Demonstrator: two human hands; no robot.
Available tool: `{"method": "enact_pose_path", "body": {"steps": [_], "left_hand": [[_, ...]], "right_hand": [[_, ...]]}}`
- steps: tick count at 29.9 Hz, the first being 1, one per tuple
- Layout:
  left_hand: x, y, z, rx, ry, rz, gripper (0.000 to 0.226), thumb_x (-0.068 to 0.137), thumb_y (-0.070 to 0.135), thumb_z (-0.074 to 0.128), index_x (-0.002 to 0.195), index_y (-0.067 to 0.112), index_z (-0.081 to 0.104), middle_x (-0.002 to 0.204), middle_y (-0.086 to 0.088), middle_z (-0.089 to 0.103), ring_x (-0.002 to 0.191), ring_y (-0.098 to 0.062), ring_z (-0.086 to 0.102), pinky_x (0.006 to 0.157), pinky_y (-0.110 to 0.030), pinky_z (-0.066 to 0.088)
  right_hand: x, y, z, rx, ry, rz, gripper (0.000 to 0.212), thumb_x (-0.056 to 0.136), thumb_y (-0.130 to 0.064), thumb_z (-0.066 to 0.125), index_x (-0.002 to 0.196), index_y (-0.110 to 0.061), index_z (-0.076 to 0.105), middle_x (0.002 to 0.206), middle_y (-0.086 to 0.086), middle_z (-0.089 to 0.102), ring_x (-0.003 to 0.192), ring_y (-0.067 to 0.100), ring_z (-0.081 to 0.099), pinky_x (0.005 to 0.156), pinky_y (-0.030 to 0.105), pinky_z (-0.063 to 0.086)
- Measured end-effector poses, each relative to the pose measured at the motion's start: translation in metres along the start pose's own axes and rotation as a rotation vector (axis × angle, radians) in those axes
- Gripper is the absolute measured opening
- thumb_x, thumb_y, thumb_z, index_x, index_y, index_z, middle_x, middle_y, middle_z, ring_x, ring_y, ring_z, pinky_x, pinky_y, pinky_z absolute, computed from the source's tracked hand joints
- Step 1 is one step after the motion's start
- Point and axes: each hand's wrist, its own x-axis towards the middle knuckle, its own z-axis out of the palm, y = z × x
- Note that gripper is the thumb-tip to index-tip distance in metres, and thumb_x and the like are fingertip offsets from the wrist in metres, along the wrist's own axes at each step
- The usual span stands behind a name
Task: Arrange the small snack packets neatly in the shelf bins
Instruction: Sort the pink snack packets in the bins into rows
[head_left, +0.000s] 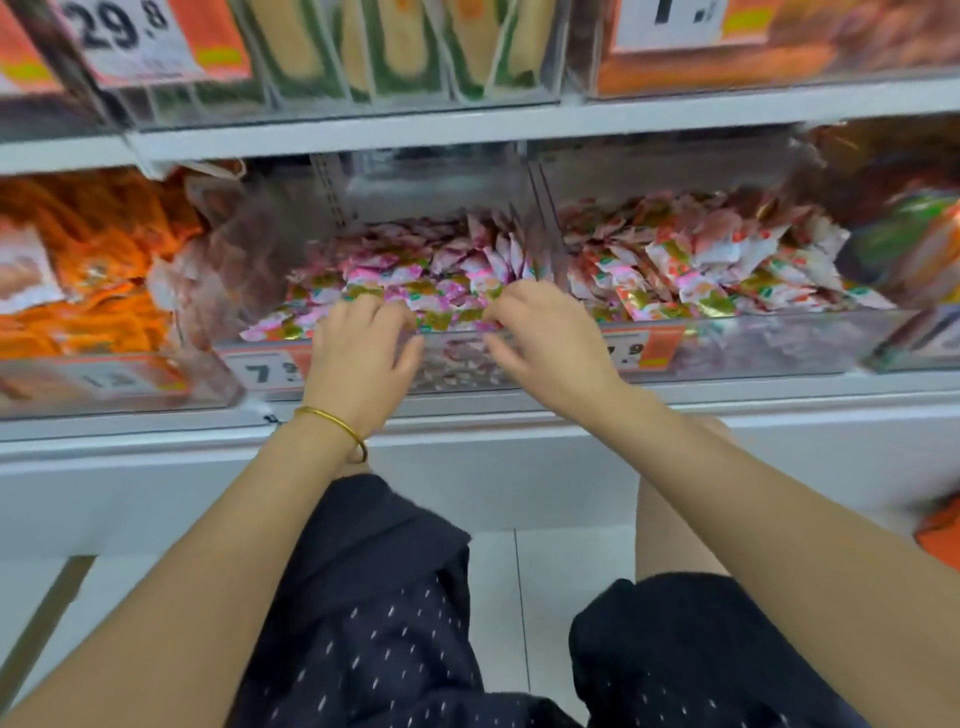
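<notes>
A clear plastic shelf bin (457, 371) in the middle holds several small pink, white and gold snack packets (415, 275). My left hand (363, 348), with a gold bangle on the wrist, reaches over the bin's front edge, its fingers curled down onto the front packets. My right hand (545, 332) is beside it, fingers curled among the packets near the bin's right divider. The fingertips are blurred, so whether either hand holds a packet is unclear. A second clear bin (779, 343) to the right holds similar red and white packets (701, 270).
Orange packets (104, 270) fill the bin at the left. Price tags (260, 371) sit on the bin fronts. Above the white shelf rail (467, 124) stand green and beige packs (395, 47). My knees in dark dotted fabric (389, 597) are below, over white floor tiles.
</notes>
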Motion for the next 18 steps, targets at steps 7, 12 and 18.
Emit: {"method": "enact_pose_path", "body": {"steps": [7, 12, 18], "left_hand": [[0.009, -0.01, 0.006, -0.068, -0.024, -0.08, 0.016, 0.083, 0.031, 0.064, 0.089, 0.016, 0.061, 0.095, -0.006, 0.056, 0.096, -0.031, 0.046, 0.081, -0.041, 0.036], [0.018, -0.025, 0.015, -0.262, -0.124, -0.073, 0.017, 0.084, 0.031, 0.065, 0.071, 0.025, 0.055, 0.083, 0.001, 0.055, 0.09, -0.026, 0.052, 0.082, -0.042, 0.041], [0.02, -0.024, 0.018, -0.369, -0.073, -0.087, 0.024, 0.081, 0.027, 0.068, 0.066, 0.032, 0.05, 0.077, 0.005, 0.053, 0.083, -0.023, 0.05, 0.08, -0.045, 0.043]], "right_hand": [[0.025, -0.004, 0.02, 0.083, -0.122, 0.022, 0.02, 0.086, -0.029, 0.062, 0.093, -0.01, 0.06, 0.095, 0.008, 0.059, 0.099, 0.028, 0.051, 0.079, 0.037, 0.04], [0.026, 0.003, 0.031, 0.153, -0.1, 0.033, 0.018, 0.086, -0.031, 0.063, 0.087, -0.013, 0.06, 0.09, 0.002, 0.057, 0.095, 0.023, 0.051, 0.075, 0.035, 0.041], [0.025, 0.002, 0.038, 0.194, 0.016, 0.038, 0.021, 0.08, -0.026, 0.07, 0.074, -0.009, 0.059, 0.078, 0.003, 0.059, 0.082, 0.025, 0.053, 0.064, 0.033, 0.038]]}}
